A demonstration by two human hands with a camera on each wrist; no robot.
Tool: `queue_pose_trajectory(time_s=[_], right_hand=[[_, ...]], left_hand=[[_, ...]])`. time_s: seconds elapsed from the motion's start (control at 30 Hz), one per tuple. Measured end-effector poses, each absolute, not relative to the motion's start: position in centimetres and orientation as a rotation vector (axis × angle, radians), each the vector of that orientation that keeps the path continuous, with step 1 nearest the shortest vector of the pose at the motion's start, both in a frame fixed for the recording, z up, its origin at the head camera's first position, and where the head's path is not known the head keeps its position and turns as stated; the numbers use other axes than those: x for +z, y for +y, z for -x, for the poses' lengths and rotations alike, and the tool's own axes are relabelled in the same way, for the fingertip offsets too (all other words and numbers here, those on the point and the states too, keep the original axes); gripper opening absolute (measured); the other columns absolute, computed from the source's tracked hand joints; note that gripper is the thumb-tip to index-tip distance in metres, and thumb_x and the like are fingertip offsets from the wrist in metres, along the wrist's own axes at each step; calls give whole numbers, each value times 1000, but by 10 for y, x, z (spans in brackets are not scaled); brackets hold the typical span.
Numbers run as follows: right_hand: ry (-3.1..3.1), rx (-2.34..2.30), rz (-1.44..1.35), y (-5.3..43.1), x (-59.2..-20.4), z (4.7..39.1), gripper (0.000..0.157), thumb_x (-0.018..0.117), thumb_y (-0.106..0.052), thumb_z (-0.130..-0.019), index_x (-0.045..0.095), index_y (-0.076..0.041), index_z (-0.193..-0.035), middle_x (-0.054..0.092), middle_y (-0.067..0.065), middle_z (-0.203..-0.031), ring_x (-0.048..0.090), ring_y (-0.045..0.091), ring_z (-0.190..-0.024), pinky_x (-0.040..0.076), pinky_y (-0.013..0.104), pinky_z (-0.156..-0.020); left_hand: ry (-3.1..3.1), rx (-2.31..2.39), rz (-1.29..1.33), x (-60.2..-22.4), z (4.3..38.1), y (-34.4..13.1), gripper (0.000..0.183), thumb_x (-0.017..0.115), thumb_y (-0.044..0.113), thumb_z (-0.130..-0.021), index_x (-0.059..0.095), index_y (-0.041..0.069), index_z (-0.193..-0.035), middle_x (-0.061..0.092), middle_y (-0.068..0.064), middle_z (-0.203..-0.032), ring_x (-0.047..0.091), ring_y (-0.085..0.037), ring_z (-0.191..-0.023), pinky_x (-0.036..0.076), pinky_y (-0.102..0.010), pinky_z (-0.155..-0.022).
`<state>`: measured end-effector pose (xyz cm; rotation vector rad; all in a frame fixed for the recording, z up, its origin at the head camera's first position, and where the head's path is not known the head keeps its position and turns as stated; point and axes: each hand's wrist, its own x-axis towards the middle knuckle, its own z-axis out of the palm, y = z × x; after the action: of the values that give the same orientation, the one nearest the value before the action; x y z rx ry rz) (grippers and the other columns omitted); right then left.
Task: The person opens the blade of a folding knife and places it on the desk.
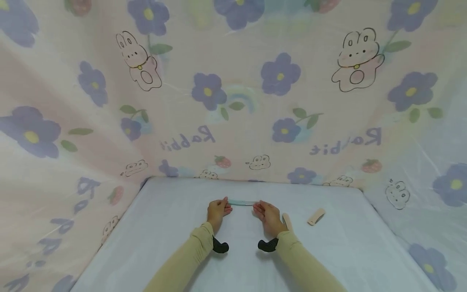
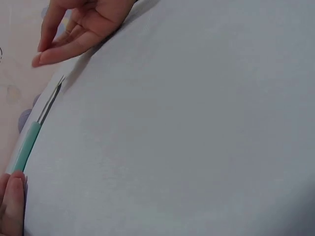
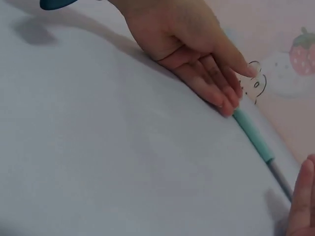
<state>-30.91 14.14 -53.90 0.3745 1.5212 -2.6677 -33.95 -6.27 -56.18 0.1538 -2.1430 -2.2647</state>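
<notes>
Between my hands, close over the white surface, lies a slim tool with a teal handle [image 1: 237,202] and a narrow metal end [image 2: 49,102], which shows as two thin lines meeting at a point. My left hand [image 1: 217,213] has its fingertips right at the handle's end; in the right wrist view its thumb stands away from the handle and the other fingers bend loosely. My right hand [image 1: 269,218] is beside the metal tip. In the left wrist view a small gap shows between that tip and the right thumb and forefinger, which come together with nothing visible between them.
A beige strip-like piece [image 1: 316,217] with a dark slot lies to the right. Another beige piece [image 1: 287,222] is partly hidden behind my right wrist. Black curved parts [image 1: 220,245] stick out at both wrists. Printed fabric [image 1: 248,121] walls in the white table [image 1: 175,194].
</notes>
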Motion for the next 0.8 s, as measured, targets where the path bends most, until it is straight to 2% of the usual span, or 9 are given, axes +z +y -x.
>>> queue_pose_trajectory(time_s=[0.17, 0.3, 0.43, 0.57, 0.7, 0.8], right_hand=[[1674, -2579, -343, 160, -527, 302, 43, 48, -17, -98, 37, 11, -130, 56, 24, -118, 62, 22, -98, 51, 31, -85], [1733, -2534, -389, 185, -512, 294, 46, 43, -29, -100, 40, 6, -130, 63, 14, -112, 62, 22, -100, 53, 31, -82], [1729, -2542, -410, 211, -499, 282, 54, 32, -36, -102, 37, 6, -134, 64, 9, -110, 62, 20, -99, 50, 33, -88], [1871, -2467, -372, 233, -494, 270, 58, 27, -39, -102, 35, 8, -135, 60, 14, -118, 62, 17, -99, 48, 33, -91], [2100, -2327, -343, 249, -495, 262, 64, 25, -46, -100, 37, 7, -134, 53, 19, -127, 60, 20, -104, 50, 32, -89], [2231, -2235, -342, 260, -498, 255, 72, 25, -54, -96, 38, 6, -133, 52, 21, -129, 57, 25, -109, 51, 31, -86]], left_hand=[[-2164, -2242, -69, -559, 332, -52, 37, 55, 24, -95, 60, -11, -104, 65, -21, -91, 67, -25, -80, 56, -29, -69], [-2247, -2132, 115, -545, 318, -28, 31, 56, 16, -95, 59, -11, -109, 64, -22, -95, 65, -28, -84, 56, -30, -71], [-2316, -2008, 314, -527, 301, 6, 26, 56, 14, -94, 60, -7, -108, 64, -21, -97, 64, -26, -86, 55, -29, -71], [-2341, -2003, 420, -518, 287, 36, 23, 58, 15, -93, 61, -1, -108, 64, -14, -100, 63, -16, -86, 54, -23, -70], [-2365, -2020, 456, -513, 275, 59, 24, 60, 21, -92, 62, 4, -109, 63, -2, -101, 62, -13, -88, 53, -24, -73], [-2414, -2005, 473, -509, 265, 72, 29, 60, 29, -92, 61, 7, -111, 62, 0, -105, 61, -13, -92, 52, -26, -75]])
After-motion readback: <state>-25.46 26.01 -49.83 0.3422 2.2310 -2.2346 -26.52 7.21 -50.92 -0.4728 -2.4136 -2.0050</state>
